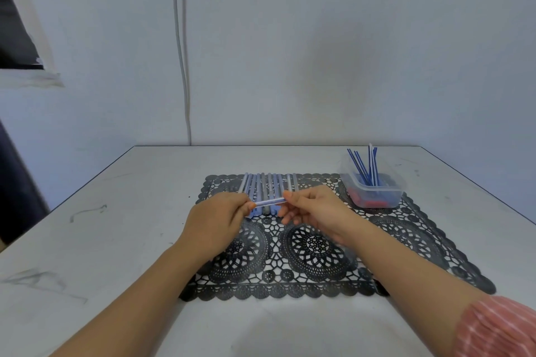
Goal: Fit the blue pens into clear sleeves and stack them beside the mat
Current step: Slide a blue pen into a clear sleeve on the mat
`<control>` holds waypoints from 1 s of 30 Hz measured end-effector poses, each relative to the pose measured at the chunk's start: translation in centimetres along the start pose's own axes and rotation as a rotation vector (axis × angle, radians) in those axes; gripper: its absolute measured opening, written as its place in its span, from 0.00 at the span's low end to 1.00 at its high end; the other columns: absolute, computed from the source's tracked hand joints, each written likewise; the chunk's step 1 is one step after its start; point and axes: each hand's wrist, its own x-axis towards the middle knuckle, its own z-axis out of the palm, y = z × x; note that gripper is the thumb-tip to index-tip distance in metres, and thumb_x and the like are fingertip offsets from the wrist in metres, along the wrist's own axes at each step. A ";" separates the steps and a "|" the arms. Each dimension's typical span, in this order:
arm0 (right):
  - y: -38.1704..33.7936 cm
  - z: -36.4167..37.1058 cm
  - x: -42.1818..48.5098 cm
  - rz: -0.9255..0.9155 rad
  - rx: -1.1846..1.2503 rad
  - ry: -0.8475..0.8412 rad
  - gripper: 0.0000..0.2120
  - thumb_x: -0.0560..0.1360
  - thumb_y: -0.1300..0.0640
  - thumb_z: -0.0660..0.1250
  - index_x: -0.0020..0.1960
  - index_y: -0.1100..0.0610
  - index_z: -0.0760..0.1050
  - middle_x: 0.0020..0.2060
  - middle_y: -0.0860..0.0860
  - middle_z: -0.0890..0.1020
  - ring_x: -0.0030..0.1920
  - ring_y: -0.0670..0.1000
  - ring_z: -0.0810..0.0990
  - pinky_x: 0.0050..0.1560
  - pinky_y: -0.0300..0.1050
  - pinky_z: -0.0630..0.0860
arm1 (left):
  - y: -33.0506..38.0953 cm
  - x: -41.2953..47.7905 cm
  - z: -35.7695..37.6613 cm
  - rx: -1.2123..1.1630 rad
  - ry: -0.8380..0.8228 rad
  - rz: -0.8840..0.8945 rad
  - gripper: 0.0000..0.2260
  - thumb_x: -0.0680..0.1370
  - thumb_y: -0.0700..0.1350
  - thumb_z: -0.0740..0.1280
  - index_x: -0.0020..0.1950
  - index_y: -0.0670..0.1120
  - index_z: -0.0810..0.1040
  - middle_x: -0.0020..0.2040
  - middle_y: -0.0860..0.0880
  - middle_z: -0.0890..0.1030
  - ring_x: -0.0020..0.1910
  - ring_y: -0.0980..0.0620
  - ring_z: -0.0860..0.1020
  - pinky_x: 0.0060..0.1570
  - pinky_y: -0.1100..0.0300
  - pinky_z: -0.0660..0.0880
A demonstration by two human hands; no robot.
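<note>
We are pinching one sleeved pen between left grip and right grip, a finished-looking row lying just beyond, more pens waiting rightward in the tub, none stacked off the mat.

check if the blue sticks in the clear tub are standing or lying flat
Standing, tilted: the blue sticks poke well above the clear tub rim, fanned at different angles.

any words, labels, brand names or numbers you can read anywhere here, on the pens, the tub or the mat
No text can be read in this picture.
pen pinched between the left hand and right hand: blurred, any print is unreadable.
row of pens on the mat: too small and blurred to tell.
clear tub: no label shows.
</note>
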 end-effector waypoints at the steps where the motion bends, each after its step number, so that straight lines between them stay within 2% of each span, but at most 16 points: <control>1: 0.0 -0.1 0.0 -0.002 0.027 -0.020 0.10 0.75 0.60 0.64 0.49 0.67 0.79 0.39 0.59 0.83 0.36 0.52 0.80 0.35 0.38 0.76 | 0.0 0.0 0.0 -0.004 -0.001 0.000 0.13 0.81 0.53 0.54 0.45 0.51 0.76 0.34 0.58 0.71 0.34 0.60 0.68 0.30 0.66 0.61; 7: 0.0 -0.5 0.0 -0.032 0.051 -0.069 0.12 0.73 0.70 0.64 0.55 0.63 0.78 0.42 0.60 0.83 0.38 0.52 0.81 0.42 0.40 0.76 | -0.2 0.0 0.0 -0.035 -0.005 0.007 0.13 0.81 0.53 0.55 0.44 0.51 0.76 0.32 0.58 0.70 0.34 0.62 0.68 0.30 0.65 0.61; 9: -0.1 -0.5 0.0 -0.037 0.069 -0.077 0.12 0.72 0.69 0.66 0.54 0.65 0.78 0.42 0.61 0.83 0.38 0.52 0.81 0.42 0.39 0.78 | -0.3 0.0 0.0 -0.042 -0.003 0.013 0.13 0.81 0.53 0.55 0.44 0.51 0.76 0.33 0.58 0.71 0.35 0.60 0.69 0.30 0.65 0.61; 12: -0.4 -0.6 -0.1 -0.028 0.125 -0.097 0.15 0.70 0.61 0.67 0.54 0.67 0.78 0.42 0.62 0.83 0.39 0.55 0.82 0.39 0.39 0.78 | -0.4 0.0 0.0 -0.042 0.011 0.031 0.14 0.81 0.54 0.55 0.44 0.51 0.77 0.34 0.57 0.73 0.37 0.58 0.70 0.31 0.65 0.62; 15: -0.6 -0.7 -0.1 -0.017 0.103 -0.091 0.14 0.69 0.62 0.67 0.54 0.66 0.78 0.44 0.63 0.83 0.41 0.56 0.83 0.40 0.40 0.79 | -0.4 -0.1 0.1 -0.047 0.031 0.042 0.13 0.81 0.53 0.57 0.45 0.51 0.78 0.36 0.57 0.75 0.38 0.57 0.71 0.32 0.65 0.65; 19: -0.4 -0.5 -0.2 -0.051 0.007 -0.019 0.09 0.72 0.67 0.66 0.52 0.63 0.80 0.42 0.61 0.84 0.40 0.55 0.83 0.42 0.41 0.79 | -0.5 0.0 0.1 -0.043 0.041 0.044 0.15 0.80 0.55 0.56 0.45 0.51 0.79 0.36 0.56 0.75 0.37 0.56 0.71 0.31 0.66 0.63; 23: -0.2 -0.3 -0.3 -0.141 -0.289 0.161 0.08 0.70 0.63 0.72 0.48 0.55 0.82 0.35 0.54 0.84 0.36 0.48 0.81 0.45 0.40 0.79 | -0.9 0.0 0.2 -0.036 0.061 0.047 0.18 0.78 0.57 0.53 0.44 0.51 0.79 0.33 0.58 0.72 0.36 0.57 0.69 0.30 0.66 0.60; 26: -0.1 0.1 -0.4 -0.191 -0.291 0.211 0.09 0.67 0.65 0.74 0.43 0.53 0.82 0.37 0.54 0.84 0.37 0.51 0.82 0.47 0.43 0.79 | -0.9 0.0 0.3 -0.035 0.075 0.056 0.16 0.79 0.55 0.56 0.44 0.51 0.80 0.33 0.58 0.72 0.34 0.59 0.68 0.29 0.67 0.59; 30: -0.2 0.0 -0.5 -0.205 -0.261 0.202 0.08 0.66 0.66 0.74 0.42 0.55 0.82 0.39 0.54 0.85 0.40 0.52 0.82 0.47 0.42 0.80 | -0.9 0.0 0.3 -0.036 0.088 0.061 0.18 0.77 0.56 0.53 0.44 0.51 0.80 0.33 0.57 0.74 0.34 0.58 0.69 0.28 0.66 0.60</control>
